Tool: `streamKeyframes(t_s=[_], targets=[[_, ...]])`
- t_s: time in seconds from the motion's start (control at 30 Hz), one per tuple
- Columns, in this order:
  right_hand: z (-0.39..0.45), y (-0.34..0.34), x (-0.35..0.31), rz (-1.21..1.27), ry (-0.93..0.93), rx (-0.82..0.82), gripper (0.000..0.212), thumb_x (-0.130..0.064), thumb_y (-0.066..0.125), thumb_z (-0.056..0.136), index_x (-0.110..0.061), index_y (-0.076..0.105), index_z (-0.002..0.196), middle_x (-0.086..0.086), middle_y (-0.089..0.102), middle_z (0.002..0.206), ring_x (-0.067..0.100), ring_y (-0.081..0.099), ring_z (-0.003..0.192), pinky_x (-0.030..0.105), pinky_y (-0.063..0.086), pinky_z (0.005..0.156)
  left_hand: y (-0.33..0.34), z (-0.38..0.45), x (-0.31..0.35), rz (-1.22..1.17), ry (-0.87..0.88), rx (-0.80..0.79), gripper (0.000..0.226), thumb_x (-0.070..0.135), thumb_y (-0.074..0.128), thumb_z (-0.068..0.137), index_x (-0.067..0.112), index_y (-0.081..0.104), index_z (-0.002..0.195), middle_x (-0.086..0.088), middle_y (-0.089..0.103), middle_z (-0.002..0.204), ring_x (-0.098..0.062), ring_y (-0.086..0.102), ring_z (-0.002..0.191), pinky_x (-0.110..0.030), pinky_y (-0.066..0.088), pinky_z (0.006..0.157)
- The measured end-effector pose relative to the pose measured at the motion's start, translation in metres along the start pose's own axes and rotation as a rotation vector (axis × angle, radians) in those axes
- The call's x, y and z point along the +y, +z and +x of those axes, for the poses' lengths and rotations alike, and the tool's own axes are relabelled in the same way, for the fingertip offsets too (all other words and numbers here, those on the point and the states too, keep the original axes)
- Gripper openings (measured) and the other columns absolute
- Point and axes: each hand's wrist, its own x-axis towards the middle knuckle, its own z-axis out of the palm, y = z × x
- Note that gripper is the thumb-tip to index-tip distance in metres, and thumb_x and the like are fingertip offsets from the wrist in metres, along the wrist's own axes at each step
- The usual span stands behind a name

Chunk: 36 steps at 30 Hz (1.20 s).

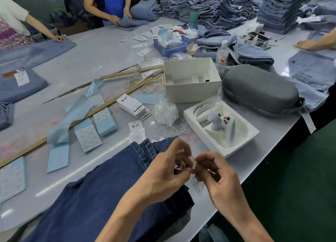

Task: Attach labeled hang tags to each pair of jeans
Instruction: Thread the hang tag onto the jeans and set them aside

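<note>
Dark blue jeans (101, 196) lie folded on the grey table (101, 49) right in front of me, waistband toward the middle. Above the waistband my left hand (167, 170) and my right hand (216, 174) meet fingertip to fingertip, both pinching a thin white tag string between them. A white hang tag (197, 186) dangles below my right fingers. A stack of printed hang tags (134, 106) lies farther out, two loose tags (136, 131) sit just beyond the jeans, and a bag of white strings (164, 112) is beside them.
Blue sticker sheets (87, 134) and two wooden rulers (76, 121) lie to the left. A white box (190, 79), an open tray with a white device (221, 127) and a grey case (260, 90) stand to the right. Several people handle jeans around the table; denim stacks (218, 3) fill the back.
</note>
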Motion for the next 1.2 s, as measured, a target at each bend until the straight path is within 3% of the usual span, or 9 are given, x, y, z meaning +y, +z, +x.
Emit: streamKeyframes(t_s=[0.17,0.33,0.47,0.6,0.73,0.83,0.97,1.1,1.2], targets=[[0.004,-0.004,-0.003,-0.017,0.019,-0.047,0.017,-0.019,0.066,0.093,-0.034,0.064,0.099,0.001,0.073,0.087,0.020,0.069,0.079,0.022,0.056,0.073,0.003,0.002,-0.011,-0.033,0.031,0.077,0.031,0.019,0.071,0.094,0.030,0.044,0.106,0.011,0.073,0.096,-0.011,0.065,0.081,-0.022,0.050,0.073],[0.007,-0.007,-0.007,-0.018,0.021,-0.075,0.022,-0.008,0.067,0.094,-0.030,0.066,0.095,0.001,0.071,0.083,0.015,0.068,0.077,0.019,0.054,0.074,0.006,0.004,-0.025,-0.119,0.057,0.182,0.027,0.024,0.078,0.090,0.029,0.056,0.105,0.006,0.071,0.106,-0.022,0.068,0.106,-0.032,0.054,0.089],[0.008,-0.007,-0.011,-0.015,0.034,-0.097,0.022,-0.006,0.068,0.093,-0.028,0.067,0.092,0.002,0.071,0.082,0.011,0.066,0.073,0.019,0.054,0.072,0.012,0.003,-0.033,-0.149,0.095,0.189,0.019,0.023,0.076,0.092,0.025,0.062,0.104,0.006,0.071,0.101,-0.020,0.068,0.102,-0.026,0.052,0.088],[0.011,-0.003,-0.010,-0.091,0.012,-0.088,0.026,-0.004,0.067,0.093,-0.030,0.067,0.090,0.005,0.069,0.080,0.010,0.064,0.069,0.018,0.054,0.069,0.015,0.004,-0.041,-0.143,0.093,0.213,0.011,0.020,0.075,0.093,0.021,0.067,0.100,0.006,0.071,0.096,-0.020,0.068,0.097,-0.037,0.054,0.087],[0.026,0.006,-0.011,-0.215,-0.030,-0.025,0.021,-0.014,0.067,0.091,-0.033,0.070,0.101,-0.009,0.076,0.084,0.007,0.073,0.076,0.020,0.058,0.074,0.022,0.008,-0.043,-0.044,0.069,0.438,0.011,0.015,0.079,0.088,0.017,0.070,0.094,0.010,0.069,0.100,-0.016,0.066,0.099,-0.039,0.054,0.086],[0.043,0.014,-0.026,-0.229,-0.159,0.082,0.017,-0.026,0.062,0.090,-0.033,0.071,0.103,-0.012,0.074,0.080,0.005,0.072,0.070,0.014,0.056,0.067,0.012,0.000,-0.048,-0.042,0.068,0.625,0.009,0.014,0.076,0.090,0.020,0.076,0.096,0.015,0.068,0.105,-0.012,0.066,0.103,-0.036,0.056,0.085],[0.063,0.042,-0.049,-0.165,-0.261,0.092,0.017,-0.024,0.059,0.093,-0.031,0.071,0.102,-0.007,0.073,0.079,0.007,0.067,0.068,0.012,0.054,0.066,-0.021,-0.045,-0.079,0.124,-0.062,0.765,0.013,0.021,0.069,0.093,0.030,0.074,0.101,0.020,0.068,0.106,-0.006,0.064,0.104,-0.028,0.054,0.086],[0.068,0.113,-0.074,-0.272,-0.393,-0.171,0.016,-0.021,0.062,0.090,-0.026,0.074,0.100,-0.010,0.073,0.079,0.008,0.069,0.072,0.025,0.056,0.072,-0.057,-0.128,-0.128,0.487,-0.350,0.868,0.027,0.021,0.066,0.094,0.031,0.069,0.118,0.020,0.066,0.120,-0.004,0.058,0.115,-0.032,0.043,0.102],[0.056,0.193,-0.101,-0.273,-0.540,-0.432,0.017,-0.025,0.060,0.090,-0.025,0.073,0.100,-0.012,0.071,0.089,0.009,0.067,0.076,0.018,0.051,0.067,-0.074,-0.205,-0.167,0.609,-0.693,0.920,0.036,0.037,0.056,0.100,0.034,0.059,0.136,0.018,0.057,0.137,-0.008,0.051,0.127,-0.031,0.035,0.107]])
